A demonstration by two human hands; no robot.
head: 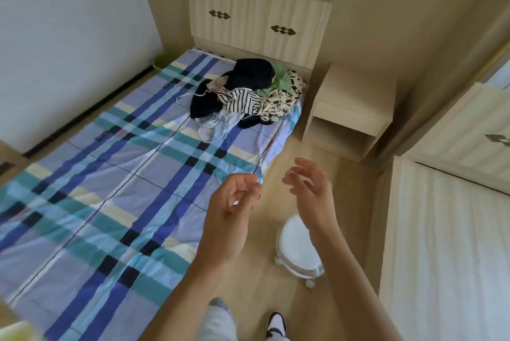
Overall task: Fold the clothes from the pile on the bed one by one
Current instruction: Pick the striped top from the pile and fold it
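Note:
A pile of clothes (248,95) lies at the head end of the bed (116,164), near its right edge. It holds dark navy pieces, a striped garment, a green one, a black-and-white patterned one and a pale blue one at the front. My left hand (234,202) hovers over the bed's right edge, fingers loosely curled and holding nothing. My right hand (309,183) is raised beside it over the floor, fingers spread and relaxed. Both hands are well short of the pile.
The bed has a blue, teal and cream checked sheet and a cream headboard (259,20). A bedside cabinet (350,114) stands right of the pile. A white wheeled stool (298,249) is on the wooden floor under my right arm. Wardrobe doors (447,230) line the right.

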